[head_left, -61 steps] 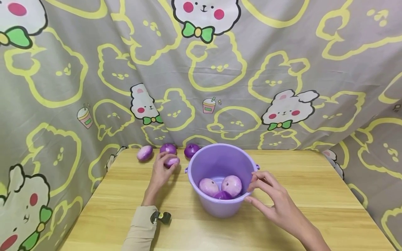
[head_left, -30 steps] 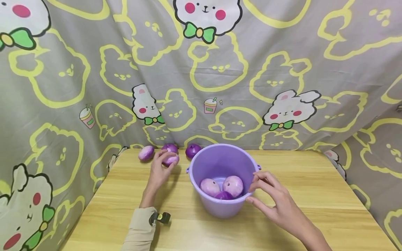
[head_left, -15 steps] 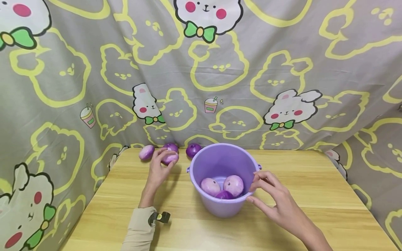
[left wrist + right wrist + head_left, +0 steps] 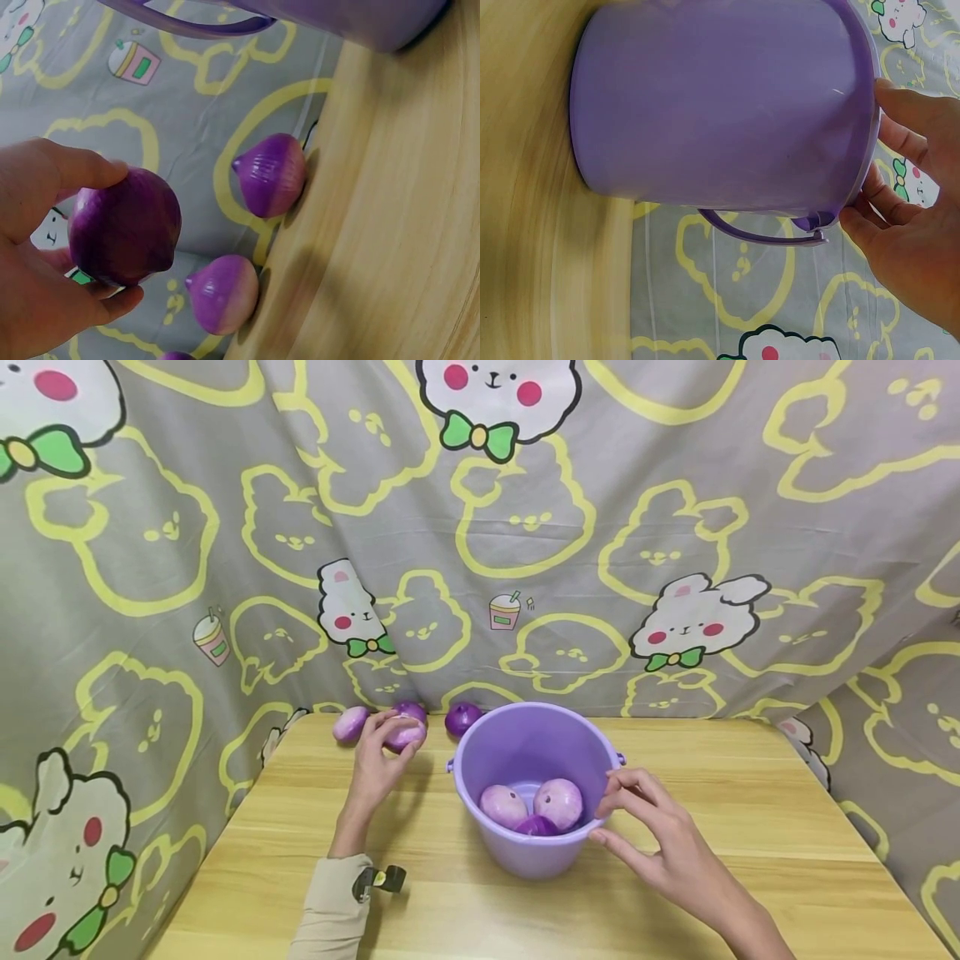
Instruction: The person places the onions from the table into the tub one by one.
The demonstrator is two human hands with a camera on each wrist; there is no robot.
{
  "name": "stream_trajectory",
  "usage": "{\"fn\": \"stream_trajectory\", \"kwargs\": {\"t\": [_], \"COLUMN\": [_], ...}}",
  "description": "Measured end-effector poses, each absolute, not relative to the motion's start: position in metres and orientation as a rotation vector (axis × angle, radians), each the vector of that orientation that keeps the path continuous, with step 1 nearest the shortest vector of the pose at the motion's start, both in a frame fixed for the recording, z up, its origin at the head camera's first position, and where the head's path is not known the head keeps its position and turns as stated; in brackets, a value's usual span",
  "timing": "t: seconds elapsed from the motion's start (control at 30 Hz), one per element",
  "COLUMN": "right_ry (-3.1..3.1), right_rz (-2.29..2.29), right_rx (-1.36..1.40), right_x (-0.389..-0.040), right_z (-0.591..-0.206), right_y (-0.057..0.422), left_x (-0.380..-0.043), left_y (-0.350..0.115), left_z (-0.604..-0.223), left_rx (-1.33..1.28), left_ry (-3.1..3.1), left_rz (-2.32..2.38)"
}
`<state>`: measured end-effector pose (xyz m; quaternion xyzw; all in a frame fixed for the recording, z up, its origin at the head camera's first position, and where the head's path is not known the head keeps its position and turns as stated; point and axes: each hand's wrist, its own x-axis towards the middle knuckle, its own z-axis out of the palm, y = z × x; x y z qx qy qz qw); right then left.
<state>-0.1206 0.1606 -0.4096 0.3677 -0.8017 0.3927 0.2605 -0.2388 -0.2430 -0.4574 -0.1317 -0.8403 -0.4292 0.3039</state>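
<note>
Cartoon-print curtain (image 4: pixel 540 560) stood beyond both hands, wood-grain table (image 4: pixel 787 835) lay under them. Purple bucket (image 4: pixel 525 858) sat upright to the left of the right hand (image 4: pixel 660 835), which pinched its rim with thumb and fingers. Left hand (image 4: pixel 375 764) gripped a two-tone red onion (image 4: pixel 405 735) in curled fingers; from the wrist feed I judged it off the table.

Key relation: from the left hand, the bucket stood to the right and a bit nearer the person, mouth facing up. Held onion was roundish, so I logged no clear long axis; its pointed tip faced mostly down, away from the bucket side.

Right hand was nearer the bucket, left nearer the loose onions: a pale onion (image 4: pixel 349 726) just left of it, a dark onion (image 4: pixel 410 709) just beyond its fingers, a second dark onion (image 4: pixel 463 720) to its right. Left of the right hand, inside the bucket, I counted three: two pale (image 4: pixel 558 803), one dark (image 4: pixel 537 826).
</note>
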Motion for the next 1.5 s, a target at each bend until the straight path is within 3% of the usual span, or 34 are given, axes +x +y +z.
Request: {"fn": "stream_trajectory", "kwargs": {"t": [1.5], "right_ry": [-2.174], "right_rz": [1.055], "right_rx": [0.991], "right_x": [-0.121], "right_z": [-0.410], "right_y": [0.161], "left_x": [-0.225], "left_y": [-0.237], "left_z": [-0.429], "left_rx": [-0.435], "left_ry": [-2.131], "left_rz": [-1.116]}}
